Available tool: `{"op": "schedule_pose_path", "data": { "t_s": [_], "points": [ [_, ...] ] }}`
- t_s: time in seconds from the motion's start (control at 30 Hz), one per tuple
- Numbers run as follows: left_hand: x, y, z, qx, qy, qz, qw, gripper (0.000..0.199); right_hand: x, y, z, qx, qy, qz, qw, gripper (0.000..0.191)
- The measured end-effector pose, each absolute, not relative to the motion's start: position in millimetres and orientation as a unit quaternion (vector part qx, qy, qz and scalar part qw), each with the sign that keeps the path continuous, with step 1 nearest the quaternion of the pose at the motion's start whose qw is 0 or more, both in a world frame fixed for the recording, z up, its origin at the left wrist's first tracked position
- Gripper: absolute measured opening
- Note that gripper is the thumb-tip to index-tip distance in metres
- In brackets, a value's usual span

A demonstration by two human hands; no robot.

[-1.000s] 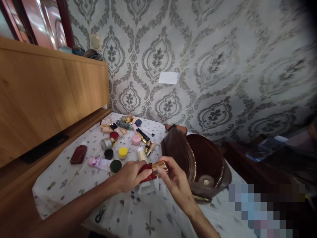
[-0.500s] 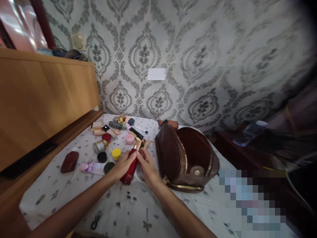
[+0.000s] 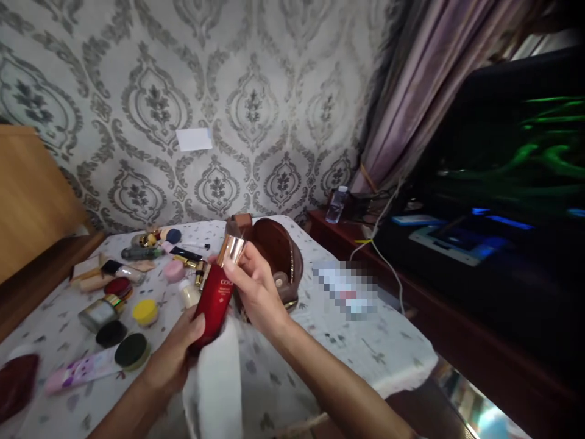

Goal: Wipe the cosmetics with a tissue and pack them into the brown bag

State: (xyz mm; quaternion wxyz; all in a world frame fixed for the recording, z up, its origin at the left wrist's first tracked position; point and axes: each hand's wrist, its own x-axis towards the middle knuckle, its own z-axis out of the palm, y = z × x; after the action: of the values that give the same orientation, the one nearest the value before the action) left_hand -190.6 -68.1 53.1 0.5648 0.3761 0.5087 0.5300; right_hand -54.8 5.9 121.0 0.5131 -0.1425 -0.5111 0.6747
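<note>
A red cosmetic bottle (image 3: 213,305) with a gold cap (image 3: 232,249) is tilted above the table. My left hand (image 3: 176,347) is closed around its lower part, thumb across the front. My right hand (image 3: 258,286) has its fingers closed on the gold cap, which sits at the bottle's neck. Below the bottle hangs a white cloth or tissue (image 3: 222,381); what holds it is hidden. Behind my right hand stands an open brown bag (image 3: 292,262), partly covered. Left of the bottle lie a yellow-lidded jar (image 3: 145,312), a dark green-lidded jar (image 3: 132,352) and a pink-and-purple tube (image 3: 82,371).
Several more cosmetics lie at the left, among them a pink jar (image 3: 174,271) and a dark red case (image 3: 18,384). A patterned white cloth (image 3: 365,347) covers the table. Farther right are a clear plastic bottle (image 3: 337,204), a white cable (image 3: 386,262) and a dark screen (image 3: 516,140).
The view has swung right. The red bottle is now lifted, with my right hand on its cap and my left lower down. A white cloth or tissue now hangs beneath it.
</note>
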Motion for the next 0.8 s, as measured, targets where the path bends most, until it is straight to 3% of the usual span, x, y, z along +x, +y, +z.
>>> {"op": "schedule_pose_path", "data": {
  "t_s": [0.33,0.47,0.6,0.8],
  "points": [
    [-203.4,-66.8,59.8,0.298,0.618,0.6,0.411,0.051,-9.4,-13.4,60.4,-0.225,-0.59,0.615,0.472,0.033],
    [-237.6,-55.2,47.6,0.344,0.642,0.622,0.288,0.046,-22.7,-26.6,30.2,-0.254,-0.678,0.548,0.419,0.024],
    [-273.8,-38.9,44.9,0.487,0.678,0.533,0.139,0.034,-61.9,-23.0,8.5,-0.267,-0.726,0.516,0.368,0.012],
    [-313.5,-8.1,53.3,0.545,0.684,0.481,0.065,0.023,-122.8,-2.4,-1.0,-0.314,-0.737,0.491,0.343,0.029]
  ]
}}
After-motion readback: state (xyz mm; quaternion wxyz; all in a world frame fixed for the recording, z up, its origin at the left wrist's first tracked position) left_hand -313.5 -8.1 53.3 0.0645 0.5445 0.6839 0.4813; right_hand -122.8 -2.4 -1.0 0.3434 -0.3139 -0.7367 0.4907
